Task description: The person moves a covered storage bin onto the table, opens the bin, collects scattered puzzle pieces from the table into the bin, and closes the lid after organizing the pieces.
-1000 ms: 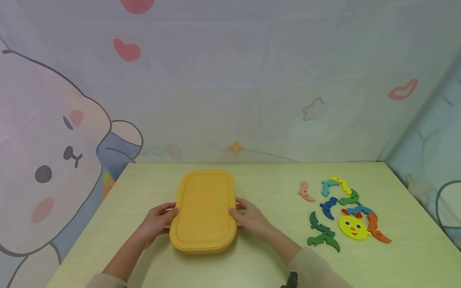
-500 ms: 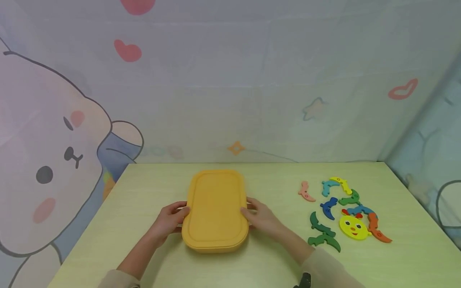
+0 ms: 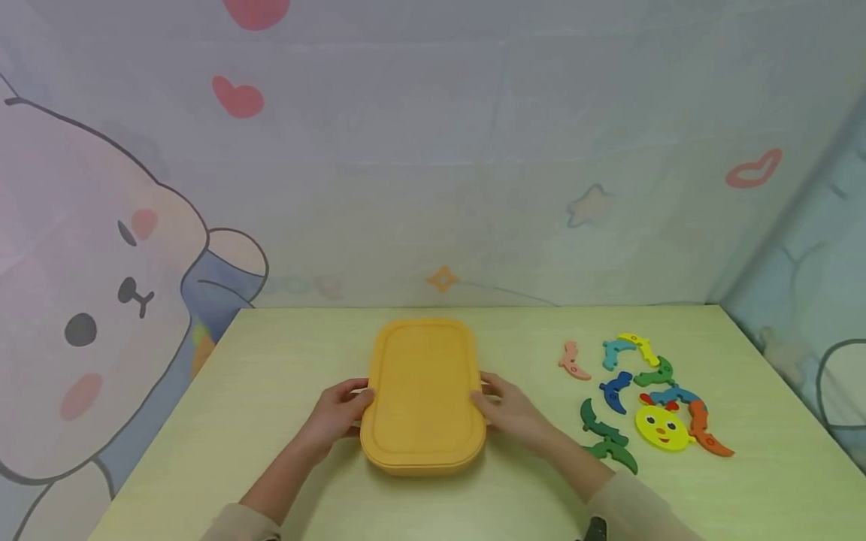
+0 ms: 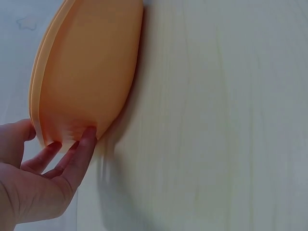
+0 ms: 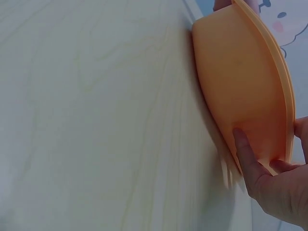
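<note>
A yellow lidded storage box (image 3: 425, 391) with rounded corners sits lengthwise at the middle of the table. My left hand (image 3: 336, 413) grips its left long side. In the left wrist view the thumb lies by the lid's rim and the fingers (image 4: 85, 147) press on the side wall. The right long side is held by my right hand (image 3: 516, 415), thumb at the lid's edge. Its fingers (image 5: 248, 156) lie against the wall in the right wrist view. With the lid on, the inside of the box is hidden.
Right of the box lie several curved puzzle pieces: pink (image 3: 572, 361), dark blue (image 3: 616, 392), green (image 3: 604, 424), orange (image 3: 705, 432). Among them is a yellow smiling caterpillar head (image 3: 662, 428). A printed cloth (image 3: 379, 188) hangs behind the table.
Both hands have moved the yellow box to the right along the table, keeping hold of its sides. The puzzle pieces have stayed in place.
</note>
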`<action>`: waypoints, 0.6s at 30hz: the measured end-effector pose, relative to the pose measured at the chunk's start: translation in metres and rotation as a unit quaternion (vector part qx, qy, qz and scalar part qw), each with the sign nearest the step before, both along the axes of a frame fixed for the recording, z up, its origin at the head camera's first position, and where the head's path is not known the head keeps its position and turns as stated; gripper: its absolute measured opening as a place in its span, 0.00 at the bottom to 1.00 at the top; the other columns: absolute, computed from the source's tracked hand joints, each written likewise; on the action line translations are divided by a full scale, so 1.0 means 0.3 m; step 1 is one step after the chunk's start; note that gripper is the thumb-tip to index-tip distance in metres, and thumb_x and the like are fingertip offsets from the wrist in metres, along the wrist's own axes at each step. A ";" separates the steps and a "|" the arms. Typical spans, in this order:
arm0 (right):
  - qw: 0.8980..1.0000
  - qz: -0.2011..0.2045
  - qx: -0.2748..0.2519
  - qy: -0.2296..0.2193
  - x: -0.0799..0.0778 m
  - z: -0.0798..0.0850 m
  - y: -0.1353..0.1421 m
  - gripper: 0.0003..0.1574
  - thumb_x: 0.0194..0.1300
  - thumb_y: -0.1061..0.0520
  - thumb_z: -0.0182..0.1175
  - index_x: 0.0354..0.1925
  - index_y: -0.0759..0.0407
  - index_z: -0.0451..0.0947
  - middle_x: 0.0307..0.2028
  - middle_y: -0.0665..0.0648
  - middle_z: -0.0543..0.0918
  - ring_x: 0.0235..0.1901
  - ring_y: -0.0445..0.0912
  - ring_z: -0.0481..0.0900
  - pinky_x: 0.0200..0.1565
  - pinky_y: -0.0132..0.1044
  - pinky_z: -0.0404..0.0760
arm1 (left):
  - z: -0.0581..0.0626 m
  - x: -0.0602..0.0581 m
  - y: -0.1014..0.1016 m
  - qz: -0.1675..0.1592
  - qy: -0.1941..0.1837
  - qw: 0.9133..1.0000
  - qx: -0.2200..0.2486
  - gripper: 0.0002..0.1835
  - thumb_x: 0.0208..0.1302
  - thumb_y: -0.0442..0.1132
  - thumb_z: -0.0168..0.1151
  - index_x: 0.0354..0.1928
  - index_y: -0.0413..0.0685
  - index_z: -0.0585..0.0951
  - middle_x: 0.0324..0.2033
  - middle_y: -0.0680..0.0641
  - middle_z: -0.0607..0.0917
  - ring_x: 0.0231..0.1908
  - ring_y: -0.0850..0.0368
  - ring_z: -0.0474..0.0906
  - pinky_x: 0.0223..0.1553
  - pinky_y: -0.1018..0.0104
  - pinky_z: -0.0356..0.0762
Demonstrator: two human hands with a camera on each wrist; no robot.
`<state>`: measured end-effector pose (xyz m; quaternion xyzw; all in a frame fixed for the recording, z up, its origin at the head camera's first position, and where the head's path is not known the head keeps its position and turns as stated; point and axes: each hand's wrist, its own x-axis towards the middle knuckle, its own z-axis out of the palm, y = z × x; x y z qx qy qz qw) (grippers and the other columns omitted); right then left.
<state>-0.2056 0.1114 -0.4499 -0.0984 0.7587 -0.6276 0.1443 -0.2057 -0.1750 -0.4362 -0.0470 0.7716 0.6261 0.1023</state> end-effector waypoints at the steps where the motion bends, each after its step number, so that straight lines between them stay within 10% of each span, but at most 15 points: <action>1: 1.000 -0.001 0.001 -0.001 0.002 0.002 0.005 0.37 0.66 0.48 0.54 0.67 0.60 0.56 0.59 0.68 0.67 0.53 0.56 0.74 0.38 0.43 0.82 | -0.001 0.000 0.005 0.000 0.001 1.000 0.000 0.21 0.64 0.41 0.55 0.57 0.41 0.72 0.42 0.40 0.81 0.31 0.53 0.81 0.31 0.56 0.82; 18: 0.998 -0.038 0.045 -0.014 0.002 -0.012 0.107 0.37 0.65 0.45 0.54 0.67 0.57 0.57 0.59 0.65 0.68 0.52 0.54 0.74 0.41 0.42 0.82 | -0.007 -0.013 0.111 -0.023 0.020 1.000 0.004 0.22 0.63 0.41 0.54 0.57 0.39 0.73 0.41 0.39 0.81 0.30 0.55 0.81 0.29 0.59 0.82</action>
